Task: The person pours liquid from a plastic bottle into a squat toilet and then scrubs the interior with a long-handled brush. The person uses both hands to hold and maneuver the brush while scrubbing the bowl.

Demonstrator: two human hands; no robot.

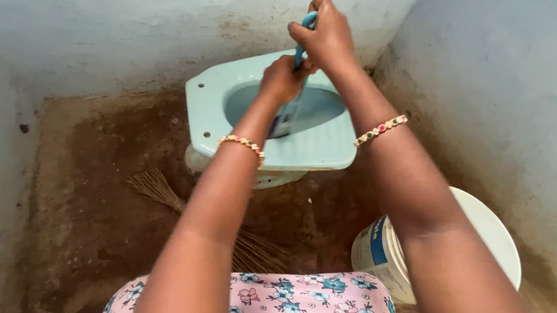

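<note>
A pale blue toilet (203,105) with no seat stands in the corner of a small room. Both hands grip one blue-handled toilet brush (287,114) that reaches down into the bowl. My right hand (325,37) is closed around the top of the handle. Just below it, my left hand (282,78) is closed around the shaft. The brush head sits inside the bowl, partly hidden by my left wrist. Each wrist wears a beaded bangle.
A white plastic bucket (482,229) with a blue label stands at the right by the wall. A stick broom (159,187) lies on the brown stained floor in front of the toilet. Pale blue walls close in on three sides. Floral cloth covers my knee at the bottom.
</note>
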